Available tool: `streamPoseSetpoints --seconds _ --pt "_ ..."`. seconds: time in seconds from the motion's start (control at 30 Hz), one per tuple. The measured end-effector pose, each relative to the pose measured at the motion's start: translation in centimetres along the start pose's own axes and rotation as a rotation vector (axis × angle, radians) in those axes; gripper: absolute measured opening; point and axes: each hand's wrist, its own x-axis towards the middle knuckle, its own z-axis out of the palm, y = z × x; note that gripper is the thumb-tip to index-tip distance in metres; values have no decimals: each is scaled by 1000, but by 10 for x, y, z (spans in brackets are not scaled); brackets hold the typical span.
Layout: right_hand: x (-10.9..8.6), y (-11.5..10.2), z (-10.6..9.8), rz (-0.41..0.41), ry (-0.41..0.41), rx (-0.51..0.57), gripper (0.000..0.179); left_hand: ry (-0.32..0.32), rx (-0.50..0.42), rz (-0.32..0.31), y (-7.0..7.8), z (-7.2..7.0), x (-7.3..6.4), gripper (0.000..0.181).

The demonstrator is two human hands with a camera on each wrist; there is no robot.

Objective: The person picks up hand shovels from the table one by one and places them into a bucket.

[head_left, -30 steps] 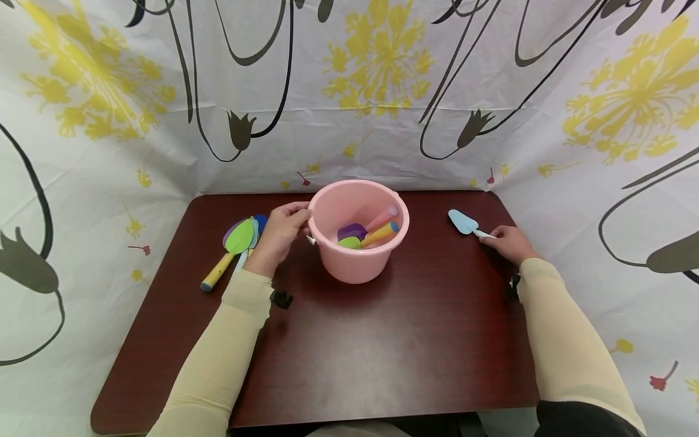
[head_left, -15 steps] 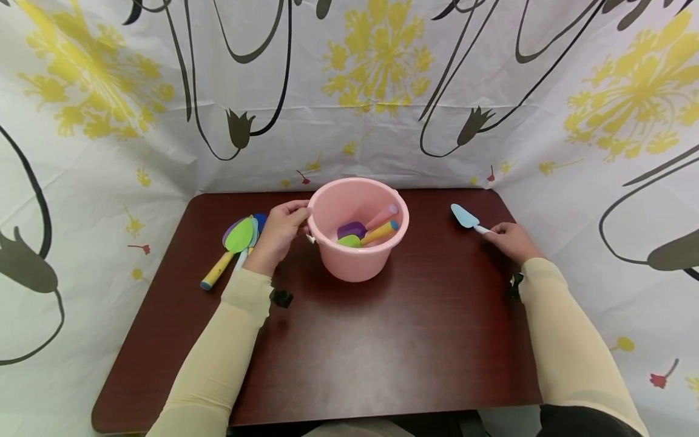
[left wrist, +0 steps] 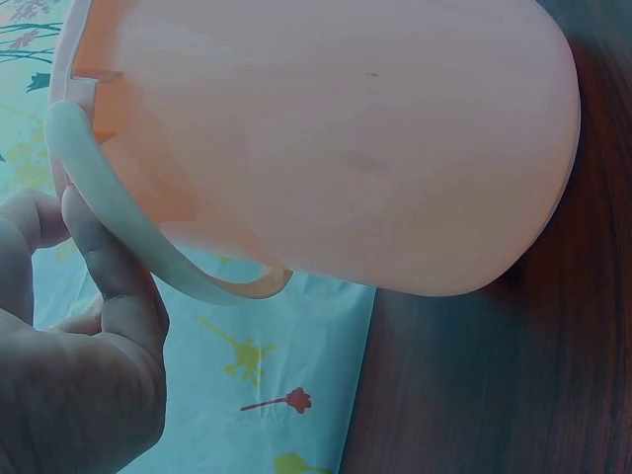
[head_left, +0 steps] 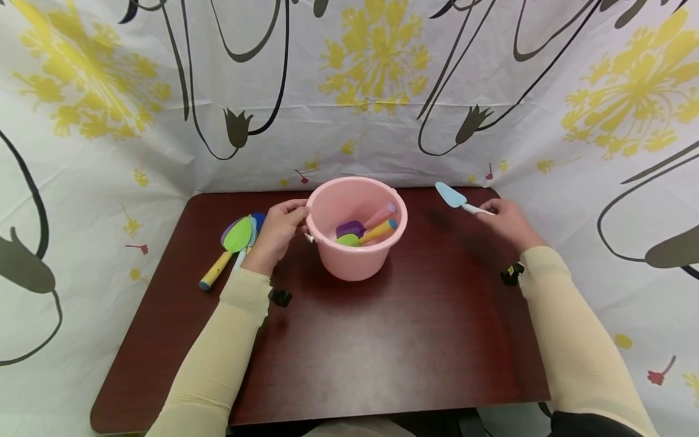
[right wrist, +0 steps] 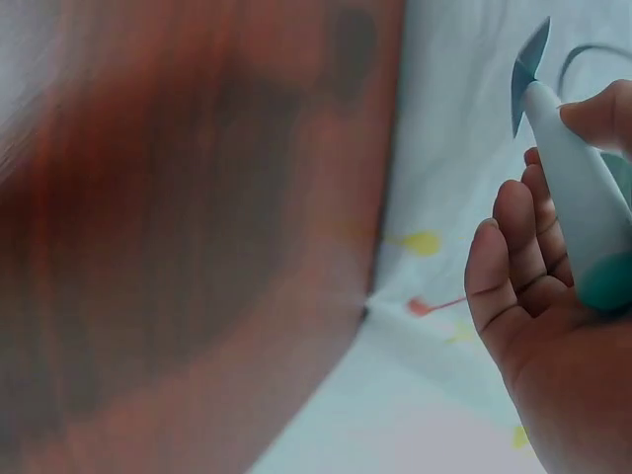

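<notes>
A pink bucket (head_left: 352, 264) stands on the dark wooden table, and my left hand (head_left: 275, 237) pinches its rim on the left side. In the left wrist view the bucket's pale handle (left wrist: 148, 237) hangs beside my fingers. Inside the bucket lie a purple scoop (head_left: 349, 229), a green-bladed tool with a yellow handle (head_left: 379, 233), and a pink handle (head_left: 380, 216). At the right, my right hand (head_left: 510, 223) holds a light blue toy trowel (head_left: 450, 195) by its white handle, lifted above the table. The right wrist view shows that handle (right wrist: 578, 188) between thumb and fingers.
Left of my left hand lies a pile of toy shovels, a green one (head_left: 239, 235) with a yellow handle on top. The dark table (head_left: 382, 352) has a patterned sheet (head_left: 371, 139) hanging behind it and at both sides.
My right hand has raised the light blue trowel off the table at the right and shifted it slightly left, toward the bucket. The left hand stays at the bucket's rim.
</notes>
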Motion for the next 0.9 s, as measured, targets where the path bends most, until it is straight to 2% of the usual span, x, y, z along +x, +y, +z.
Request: streamPoseSetpoints --seconds 0.23,0.5,0.67,0.9 --pt "0 -41 -6 -93 47 -34 34 2 -12 3 -1 0 1 36" --pt "-8 -92 -11 -190 41 -31 32 9 -9 3 -1 0 2 35" --pt "-11 -121 -11 -264 61 -30 22 3 -16 2 -1 -1 2 36" --pt "-16 -152 -9 -306 19 -20 16 -6 -24 2 -2 -2 1 36"
